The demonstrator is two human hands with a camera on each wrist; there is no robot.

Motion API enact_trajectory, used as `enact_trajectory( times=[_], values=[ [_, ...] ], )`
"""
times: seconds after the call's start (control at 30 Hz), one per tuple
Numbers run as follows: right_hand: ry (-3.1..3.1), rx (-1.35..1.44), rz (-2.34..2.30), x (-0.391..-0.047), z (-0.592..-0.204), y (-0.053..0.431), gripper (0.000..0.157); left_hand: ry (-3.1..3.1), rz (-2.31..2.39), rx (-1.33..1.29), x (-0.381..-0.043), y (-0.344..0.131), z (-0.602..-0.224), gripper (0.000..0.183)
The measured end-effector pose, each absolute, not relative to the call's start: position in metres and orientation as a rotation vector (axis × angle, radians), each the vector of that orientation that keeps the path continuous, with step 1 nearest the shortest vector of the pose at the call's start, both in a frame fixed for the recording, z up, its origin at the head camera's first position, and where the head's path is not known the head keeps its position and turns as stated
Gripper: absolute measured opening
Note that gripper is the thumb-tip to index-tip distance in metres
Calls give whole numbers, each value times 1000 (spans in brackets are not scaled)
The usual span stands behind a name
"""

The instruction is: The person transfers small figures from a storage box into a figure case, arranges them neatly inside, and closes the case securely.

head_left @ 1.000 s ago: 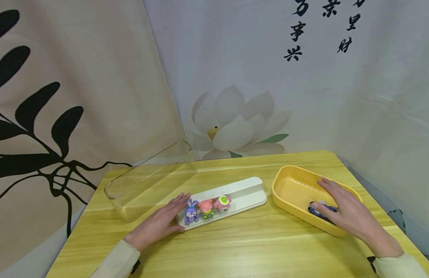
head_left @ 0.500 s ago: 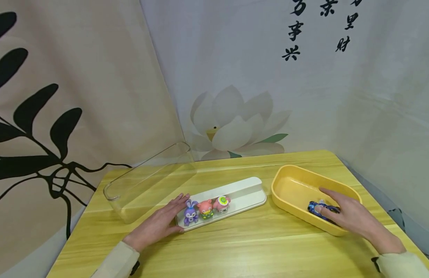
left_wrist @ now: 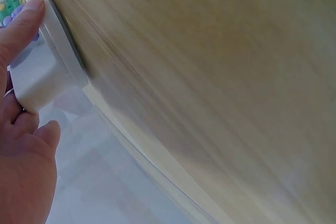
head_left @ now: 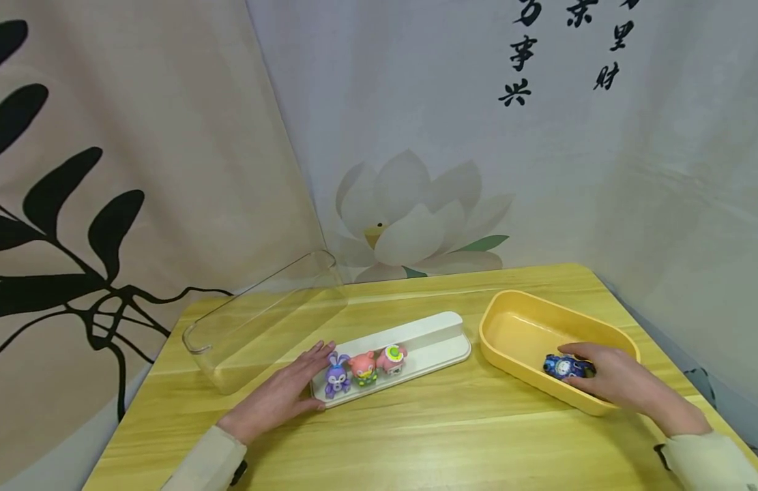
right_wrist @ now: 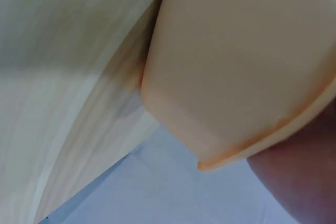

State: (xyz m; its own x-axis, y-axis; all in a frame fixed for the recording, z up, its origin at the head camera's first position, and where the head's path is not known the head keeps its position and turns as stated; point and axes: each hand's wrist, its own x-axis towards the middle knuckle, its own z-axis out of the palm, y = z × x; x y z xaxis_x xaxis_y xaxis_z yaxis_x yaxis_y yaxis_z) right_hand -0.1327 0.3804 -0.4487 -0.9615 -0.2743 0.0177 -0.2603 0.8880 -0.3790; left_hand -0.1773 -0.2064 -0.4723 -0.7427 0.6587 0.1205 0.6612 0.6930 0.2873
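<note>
My left hand (head_left: 277, 399) grips the left end of a white display base (head_left: 439, 346), thumb on the near edge and fingers at the far side. Three small figurines stand in a row on that base: a purple rabbit (head_left: 337, 379), a pink-and-green one (head_left: 363, 369) and a pink one with a green-and-yellow top (head_left: 392, 359). On the right, my right hand (head_left: 621, 385) reaches into a yellow tray (head_left: 520, 370), pinching a dark blue figurine (head_left: 561, 367) between thumb and fingers. Part of this figurine is hidden. The right wrist view shows mainly the tray's outer wall (right_wrist: 226, 66).
Behind the left hand, a clear plastic cover (head_left: 271, 324) lies tilted at the table's back left. Wooden tabletop (head_left: 415, 436) runs under everything. A printed curtain (head_left: 428, 88) hangs behind the far edge.
In the yellow tray, my right hand's spread fingers have lowered and drawn together around the blue figurine. My left hand has stayed at the white base.
</note>
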Motion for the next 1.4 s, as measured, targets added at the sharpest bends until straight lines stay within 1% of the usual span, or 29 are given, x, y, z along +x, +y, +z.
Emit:
enact_trajectory(
  times=[0.1,0.2,0.47,0.57,0.73,0.83,1.1,1.4],
  values=[
    [3044,-483,-595,-135,-452,377,54,-2889,-494,-1120,-178,-206,-472,86],
    [3064,-525,-596,-138,-454,372,51,-2890,-496,-1117,-178,-206,-472,86],
    [3032,-534,-680,-147,-455,359,52,-2886,-522,-1119,-177,-206,-473,85],
    [3006,-501,-731,-147,-457,359,58,-2889,-514,-1118,-177,-205,-473,85],
    [2958,-349,-854,-147,-458,363,79,-2893,-506,-1117,-176,-206,-472,85],
    [2932,-267,-924,-146,-457,366,82,-2893,-503,-1118,-177,-206,-472,85],
    [2880,-200,-990,-149,-454,369,77,-2897,-502,-1109,-177,-206,-473,86],
    [2917,-244,-871,-153,-456,368,68,-2900,-518,-1101,-177,-206,-473,86]
  ],
)
